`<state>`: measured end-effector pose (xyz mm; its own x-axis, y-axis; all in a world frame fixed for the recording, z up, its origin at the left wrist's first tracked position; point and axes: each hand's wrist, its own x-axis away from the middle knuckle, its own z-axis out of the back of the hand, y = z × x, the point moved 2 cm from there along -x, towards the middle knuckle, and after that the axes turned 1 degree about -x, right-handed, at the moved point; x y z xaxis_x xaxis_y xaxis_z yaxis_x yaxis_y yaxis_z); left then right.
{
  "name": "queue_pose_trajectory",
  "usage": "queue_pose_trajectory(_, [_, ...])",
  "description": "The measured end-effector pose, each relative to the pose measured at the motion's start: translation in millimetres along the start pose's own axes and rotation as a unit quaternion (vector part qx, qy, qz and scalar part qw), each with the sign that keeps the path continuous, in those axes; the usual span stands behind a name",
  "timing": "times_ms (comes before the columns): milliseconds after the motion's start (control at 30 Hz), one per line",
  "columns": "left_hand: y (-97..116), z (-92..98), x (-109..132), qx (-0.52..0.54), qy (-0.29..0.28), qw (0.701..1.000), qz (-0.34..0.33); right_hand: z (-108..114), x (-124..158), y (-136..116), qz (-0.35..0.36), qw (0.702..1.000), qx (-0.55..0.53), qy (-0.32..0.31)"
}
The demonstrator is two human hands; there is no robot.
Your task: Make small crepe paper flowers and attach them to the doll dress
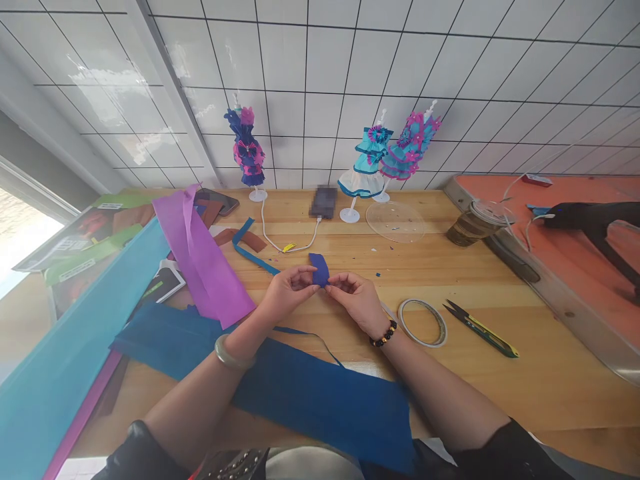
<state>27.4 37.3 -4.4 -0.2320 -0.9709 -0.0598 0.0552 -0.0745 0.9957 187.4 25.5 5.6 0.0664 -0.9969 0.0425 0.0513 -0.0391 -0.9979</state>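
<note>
A small piece of dark blue crepe paper (320, 268) stands between my two hands above the middle of the table. My left hand (295, 283) pinches its left side and lower edge between thumb and fingers. At the lower right corner, my right hand (354, 293) closes thumb and fingertips on the same piece. Below my wrists lies a large sheet of blue crepe paper (330, 400). A narrow blue strip (257, 259) runs behind my left hand. Right of my right wrist rest a roll of tape (424, 323) and thread snips (481, 328).
Purple crepe paper (203, 260) and a light blue length (85, 347) lie left. At the back stand dress figures on stands, one dark blue and pink (249, 150), one turquoise and white (367, 160). A clear lid (395, 222), phone (323, 202) with cable and tilted cup (477, 223) are there.
</note>
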Motion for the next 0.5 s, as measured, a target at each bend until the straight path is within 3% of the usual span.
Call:
queue_pose_trajectory(233, [6.2, -3.2, 3.1, 0.019, -0.053, 0.998, -0.014, -1.1, 0.9, 0.3, 0.047, 0.998, 0.017, -0.024])
queue_pose_trajectory(500, [3.9, -1.7, 2.8, -0.028, -0.030, 0.999, -0.034, -1.8, 3.1, -2.3, 0.084, 0.993, 0.072, -0.037])
